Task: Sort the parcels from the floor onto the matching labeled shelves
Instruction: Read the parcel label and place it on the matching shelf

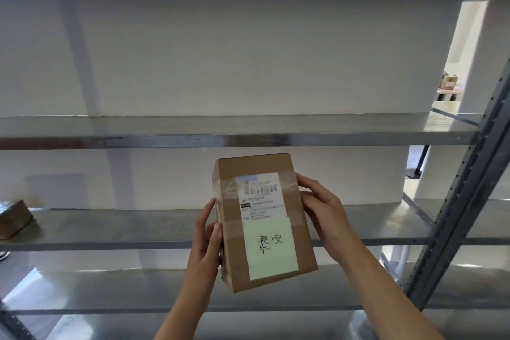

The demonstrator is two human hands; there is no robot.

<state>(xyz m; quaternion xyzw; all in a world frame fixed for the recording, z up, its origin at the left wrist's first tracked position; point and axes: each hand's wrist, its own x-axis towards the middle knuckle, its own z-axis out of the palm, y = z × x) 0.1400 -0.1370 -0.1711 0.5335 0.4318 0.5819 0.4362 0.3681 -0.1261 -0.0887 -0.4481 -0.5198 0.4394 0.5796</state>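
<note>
A brown cardboard parcel (265, 221) is held up in front of a grey metal shelf rack, its top face toward me. It carries a white shipping label with a barcode and a pale green note (271, 248) with handwritten characters. My left hand (205, 240) grips the parcel's left side, thumb on the front edge. My right hand (324, 218) grips its right side, fingers curled onto the edge. The parcel hangs level with the middle shelf (110, 229), in front of its edge.
The upper shelf (165, 130) and a lower shelf (110, 290) run across the view. Another brown box (13, 218) lies on the middle shelf at far left. A perforated grey upright (466, 188) stands at right. A white wall is behind; a distant box (449, 82) shows through a gap.
</note>
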